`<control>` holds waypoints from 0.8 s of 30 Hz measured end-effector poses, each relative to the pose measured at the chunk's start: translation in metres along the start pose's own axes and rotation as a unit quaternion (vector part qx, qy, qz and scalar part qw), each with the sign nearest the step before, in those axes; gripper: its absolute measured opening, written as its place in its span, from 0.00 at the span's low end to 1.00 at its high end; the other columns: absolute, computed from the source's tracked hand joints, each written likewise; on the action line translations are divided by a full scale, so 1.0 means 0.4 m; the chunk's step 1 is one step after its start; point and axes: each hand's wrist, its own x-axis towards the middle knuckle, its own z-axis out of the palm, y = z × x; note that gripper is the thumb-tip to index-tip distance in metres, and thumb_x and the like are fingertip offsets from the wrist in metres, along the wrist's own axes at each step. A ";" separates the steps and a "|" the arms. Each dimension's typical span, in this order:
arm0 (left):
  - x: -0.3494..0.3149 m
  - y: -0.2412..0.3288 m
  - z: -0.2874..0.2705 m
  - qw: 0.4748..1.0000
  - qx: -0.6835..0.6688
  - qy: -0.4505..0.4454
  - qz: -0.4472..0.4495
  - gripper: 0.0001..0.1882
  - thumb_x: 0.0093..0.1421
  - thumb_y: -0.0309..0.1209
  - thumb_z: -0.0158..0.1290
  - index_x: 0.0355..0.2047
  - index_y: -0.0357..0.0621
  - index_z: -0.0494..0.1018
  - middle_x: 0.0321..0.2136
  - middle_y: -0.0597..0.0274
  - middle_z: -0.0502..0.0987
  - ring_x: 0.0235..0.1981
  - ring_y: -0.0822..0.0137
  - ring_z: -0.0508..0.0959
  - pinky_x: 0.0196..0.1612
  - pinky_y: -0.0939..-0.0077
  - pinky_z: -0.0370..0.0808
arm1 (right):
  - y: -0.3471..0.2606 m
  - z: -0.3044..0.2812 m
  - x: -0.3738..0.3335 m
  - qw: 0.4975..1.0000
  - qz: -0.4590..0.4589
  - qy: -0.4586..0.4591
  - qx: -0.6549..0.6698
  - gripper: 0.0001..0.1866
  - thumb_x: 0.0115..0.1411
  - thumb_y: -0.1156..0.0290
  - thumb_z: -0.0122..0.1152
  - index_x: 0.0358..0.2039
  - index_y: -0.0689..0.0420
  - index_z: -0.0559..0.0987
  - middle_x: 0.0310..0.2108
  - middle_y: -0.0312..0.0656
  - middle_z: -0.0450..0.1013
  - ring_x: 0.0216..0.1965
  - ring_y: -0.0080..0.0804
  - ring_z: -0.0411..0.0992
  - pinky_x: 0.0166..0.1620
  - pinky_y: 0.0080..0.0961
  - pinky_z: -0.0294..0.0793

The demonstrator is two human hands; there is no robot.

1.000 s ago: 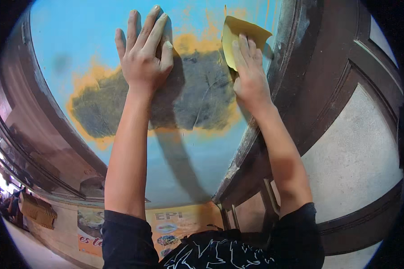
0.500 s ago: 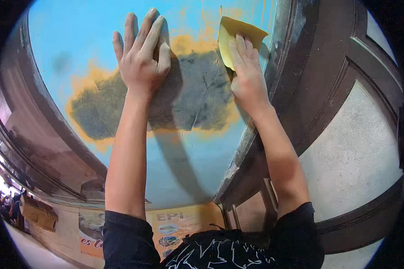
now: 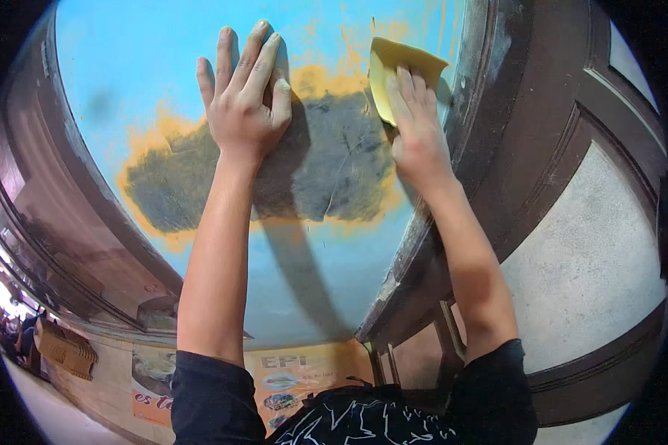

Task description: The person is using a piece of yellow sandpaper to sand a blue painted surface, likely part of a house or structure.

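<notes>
A light-blue panel [image 3: 282,259] carries a dark grey patch [image 3: 341,163] ringed with orange-yellow. My left hand [image 3: 249,111] lies open against it, fingers spread upward, its palm covering the patch's upper left part. At the upper right, my right hand [image 3: 421,141] presses a yellow sheet of sandpaper [image 3: 404,55] to the panel, near the patch's right end. Its fingers lie together over the sheet, and the sheet's upper edge curls away from the surface. The right thumb is hidden.
Dark brown moulding [image 3: 453,141] borders the panel on the right, beside a framed pale panel [image 3: 594,245]. Another brown frame [image 3: 104,193] runs along the left. Below are an orange poster [image 3: 312,363] and a brown ridged object [image 3: 65,348].
The whole view has shifted slightly, so everything sits a little lower and further right. Both hands and the sandpaper keep nearly the same places on the panel.
</notes>
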 end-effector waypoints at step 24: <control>-0.006 0.016 0.004 1.000 0.013 -0.011 0.010 0.27 0.61 0.33 0.50 0.62 0.58 0.76 0.67 0.70 0.72 0.73 0.51 0.62 0.73 0.40 0.49 | 0.041 -0.002 0.043 0.998 0.001 0.026 -0.048 0.34 0.53 0.85 0.55 0.65 0.68 0.68 0.69 0.58 0.62 0.71 0.58 0.59 0.70 0.54 0.59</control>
